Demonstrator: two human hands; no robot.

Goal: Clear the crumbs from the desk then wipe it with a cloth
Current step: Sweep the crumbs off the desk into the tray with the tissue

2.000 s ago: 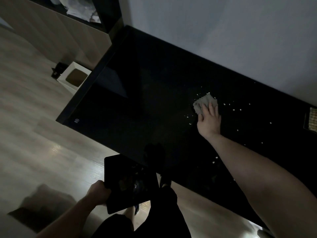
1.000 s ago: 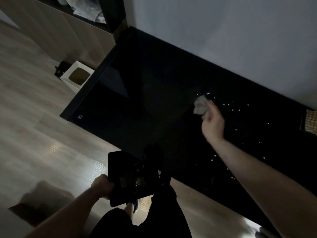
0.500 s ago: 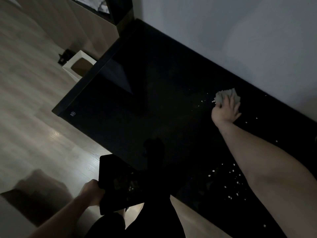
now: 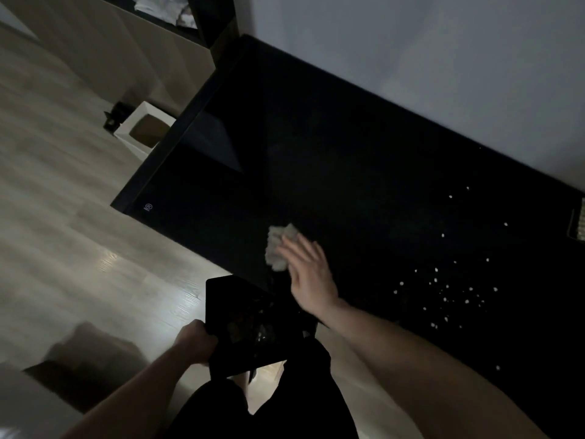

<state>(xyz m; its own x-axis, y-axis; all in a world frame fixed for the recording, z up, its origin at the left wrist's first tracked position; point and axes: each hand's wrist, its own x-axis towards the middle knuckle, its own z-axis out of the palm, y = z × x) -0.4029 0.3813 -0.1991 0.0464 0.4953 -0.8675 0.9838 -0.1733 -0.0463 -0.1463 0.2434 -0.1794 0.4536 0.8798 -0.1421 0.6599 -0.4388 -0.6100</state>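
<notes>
The black desk (image 4: 332, 160) runs diagonally along a pale wall in dim light. My right hand (image 4: 308, 274) presses a crumpled pale cloth (image 4: 278, 247) flat on the desk near its front edge, fingers spread over it. My left hand (image 4: 196, 343) grips a black tray (image 4: 250, 324) held just below the desk edge, close under the cloth; a few pale crumbs show in it. Several white crumbs (image 4: 446, 293) lie scattered on the desk to the right of my right forearm.
A white open box (image 4: 144, 129) stands on the wooden floor beside the desk's left end, with a small dark object next to it. A shelf unit (image 4: 177, 14) sits at the top left. A woven item (image 4: 581, 220) rests at the desk's right edge.
My right hand has swept the cloth from the back of the desk toward the front edge, next to the tray. The left hand keeps the tray under the edge.
</notes>
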